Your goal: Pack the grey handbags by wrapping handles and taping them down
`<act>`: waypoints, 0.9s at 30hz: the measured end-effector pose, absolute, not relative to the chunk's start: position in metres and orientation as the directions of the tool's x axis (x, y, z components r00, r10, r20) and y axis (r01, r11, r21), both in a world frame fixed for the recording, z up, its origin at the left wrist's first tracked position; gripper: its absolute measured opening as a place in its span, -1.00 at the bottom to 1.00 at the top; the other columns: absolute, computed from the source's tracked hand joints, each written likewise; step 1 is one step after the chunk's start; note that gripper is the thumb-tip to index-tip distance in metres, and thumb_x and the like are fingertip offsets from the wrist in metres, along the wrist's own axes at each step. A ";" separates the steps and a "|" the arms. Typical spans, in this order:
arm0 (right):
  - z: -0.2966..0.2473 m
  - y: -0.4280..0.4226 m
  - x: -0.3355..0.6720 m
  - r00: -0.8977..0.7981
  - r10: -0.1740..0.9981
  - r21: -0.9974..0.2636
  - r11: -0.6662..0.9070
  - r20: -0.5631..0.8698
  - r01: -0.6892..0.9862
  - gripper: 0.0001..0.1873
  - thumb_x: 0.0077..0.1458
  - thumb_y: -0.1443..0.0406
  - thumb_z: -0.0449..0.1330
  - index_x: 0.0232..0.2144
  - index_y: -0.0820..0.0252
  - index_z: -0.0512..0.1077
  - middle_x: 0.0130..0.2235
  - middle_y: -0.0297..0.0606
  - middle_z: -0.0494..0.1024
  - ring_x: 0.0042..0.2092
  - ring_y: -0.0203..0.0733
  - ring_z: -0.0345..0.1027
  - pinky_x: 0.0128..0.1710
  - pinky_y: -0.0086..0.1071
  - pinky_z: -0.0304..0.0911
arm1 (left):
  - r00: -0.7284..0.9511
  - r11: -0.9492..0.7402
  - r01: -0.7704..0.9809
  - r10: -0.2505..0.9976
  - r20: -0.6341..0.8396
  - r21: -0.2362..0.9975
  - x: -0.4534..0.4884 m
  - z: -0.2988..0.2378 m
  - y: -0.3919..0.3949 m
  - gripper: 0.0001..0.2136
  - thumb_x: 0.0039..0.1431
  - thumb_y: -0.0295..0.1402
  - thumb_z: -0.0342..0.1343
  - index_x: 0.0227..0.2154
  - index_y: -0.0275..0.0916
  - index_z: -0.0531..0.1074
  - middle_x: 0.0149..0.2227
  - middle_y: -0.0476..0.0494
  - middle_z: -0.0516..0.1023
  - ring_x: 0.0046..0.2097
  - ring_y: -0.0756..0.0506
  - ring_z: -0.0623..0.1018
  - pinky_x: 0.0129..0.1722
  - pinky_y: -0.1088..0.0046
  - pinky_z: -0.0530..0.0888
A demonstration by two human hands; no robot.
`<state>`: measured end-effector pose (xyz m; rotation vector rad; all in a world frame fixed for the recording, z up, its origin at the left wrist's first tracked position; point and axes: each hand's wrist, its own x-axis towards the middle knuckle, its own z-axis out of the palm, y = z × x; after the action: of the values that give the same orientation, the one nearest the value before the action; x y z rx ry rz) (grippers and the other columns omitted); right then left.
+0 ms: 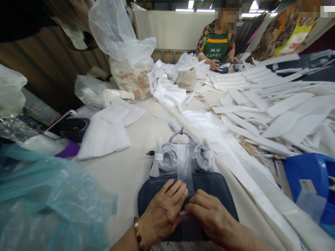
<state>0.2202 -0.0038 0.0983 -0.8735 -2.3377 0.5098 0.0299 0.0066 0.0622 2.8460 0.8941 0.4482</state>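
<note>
A dark blue-grey handbag [217, 188] lies flat on the table in front of me, its handles wrapped in grey-white paper [170, 157]. A clear strip of film [185, 167] runs down over the bag's middle. My left hand [162, 212] lies on the bag with its fingers stretched flat, fingertips at the strip. My right hand [209, 216] rests beside it, fingers curled and pressed together on the strip's lower end. A bead bracelet [138, 234] is on my left wrist.
Long white fabric strips [261, 115] cover the right side of the cream table [125, 174]. A teal plastic bag [39, 202] fills the near left, a blue bin [309, 181] the near right. Clear bags [123, 42] stand at the back. Two people [220, 38] work at the far end.
</note>
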 end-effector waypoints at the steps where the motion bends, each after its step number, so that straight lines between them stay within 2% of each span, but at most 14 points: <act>1: 0.098 -0.002 0.220 -0.631 0.660 -0.493 0.741 0.407 0.457 -0.49 0.32 0.38 -0.25 -0.48 0.30 0.41 -0.53 -0.22 0.38 -0.48 -0.24 0.13 -0.48 -0.40 0.10 | 0.779 -0.816 0.537 0.577 0.245 0.213 0.030 0.062 0.007 -0.58 0.20 -0.26 0.02 0.07 -0.38 0.26 0.11 -0.22 0.40 0.16 -0.18 0.33 0.17 0.18 0.27; 5: 0.089 0.010 0.222 -0.634 0.642 -0.473 0.759 0.431 0.447 -0.53 0.31 0.41 -0.25 -0.42 0.30 0.41 -0.53 -0.24 0.38 -0.48 -0.25 0.13 -0.46 -0.41 0.12 | 0.767 -0.816 0.524 0.576 0.283 0.242 0.029 0.064 0.009 -0.66 0.23 -0.28 -0.02 -0.01 -0.36 0.35 0.08 -0.20 0.43 0.14 -0.15 0.37 0.16 0.24 0.32; 8: 0.073 0.016 0.226 -0.604 0.687 -0.499 0.719 0.404 0.484 -0.60 0.31 0.40 -0.16 -0.42 0.29 0.42 -0.52 -0.26 0.38 -0.46 -0.25 0.17 -0.44 -0.41 0.14 | 0.761 -0.819 0.518 0.573 0.302 0.247 0.029 0.065 0.010 -0.72 0.23 -0.29 -0.04 -0.11 -0.34 0.42 0.06 -0.21 0.45 0.12 -0.16 0.39 0.14 0.26 0.36; 14: 0.055 0.018 0.228 -0.495 0.786 -0.568 0.613 0.370 0.549 -0.69 0.27 0.39 -0.03 -0.48 0.24 0.40 -0.49 -0.29 0.39 -0.44 -0.28 0.21 -0.41 -0.44 0.18 | 0.777 -0.818 0.478 0.564 0.280 0.319 0.029 0.064 0.009 -0.72 0.18 -0.42 0.00 -0.07 -0.38 0.39 -0.03 -0.25 0.51 0.11 -0.15 0.40 0.13 0.25 0.39; 17: 0.053 0.018 0.226 -0.461 0.825 -0.575 0.560 0.326 0.596 -0.70 0.25 0.39 0.00 -0.51 0.22 0.38 -0.49 -0.30 0.38 -0.43 -0.28 0.22 -0.41 -0.43 0.17 | 0.756 -0.813 0.457 0.569 0.324 0.360 0.030 0.063 0.009 -0.81 0.16 -0.47 -0.01 -0.19 -0.34 0.43 -0.12 -0.23 0.55 0.08 -0.15 0.43 0.13 0.26 0.39; 20: 0.052 0.016 0.223 -0.454 0.836 -0.567 0.544 0.307 0.619 -0.71 0.24 0.41 0.00 -0.52 0.22 0.37 -0.48 -0.29 0.38 -0.42 -0.27 0.22 -0.41 -0.43 0.16 | 0.726 -0.809 0.422 0.571 0.383 0.409 0.031 0.065 0.010 -0.85 0.11 -0.53 -0.03 -0.31 -0.32 0.43 -0.25 -0.21 0.56 0.00 -0.15 0.49 0.11 0.24 0.41; 24: 0.050 0.016 0.220 -0.424 0.863 -0.593 0.500 0.275 0.631 -0.75 0.21 0.43 0.04 -0.50 0.22 0.37 -0.48 -0.29 0.37 -0.39 -0.24 0.22 -0.40 -0.43 0.16 | 0.630 -0.770 0.395 0.624 0.462 0.501 0.029 0.071 0.009 -0.82 0.01 -0.61 -0.06 -0.37 -0.32 0.41 -0.40 -0.18 0.52 -0.19 -0.09 0.54 0.02 0.30 0.48; 27: 0.051 0.017 0.219 -0.418 0.864 -0.595 0.498 0.279 0.631 -0.77 0.19 0.44 0.05 -0.49 0.22 0.37 -0.48 -0.29 0.37 -0.39 -0.24 0.23 -0.39 -0.43 0.16 | 0.595 -0.798 0.433 0.602 0.533 0.419 0.027 0.075 0.006 -0.77 0.01 -0.60 -0.05 -0.27 -0.38 0.42 -0.30 -0.26 0.55 -0.16 -0.12 0.53 -0.08 0.32 0.53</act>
<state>0.2187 0.0166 0.0507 -1.2235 -2.1847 0.5464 0.0265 0.0056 0.0745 2.5790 0.8530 0.9975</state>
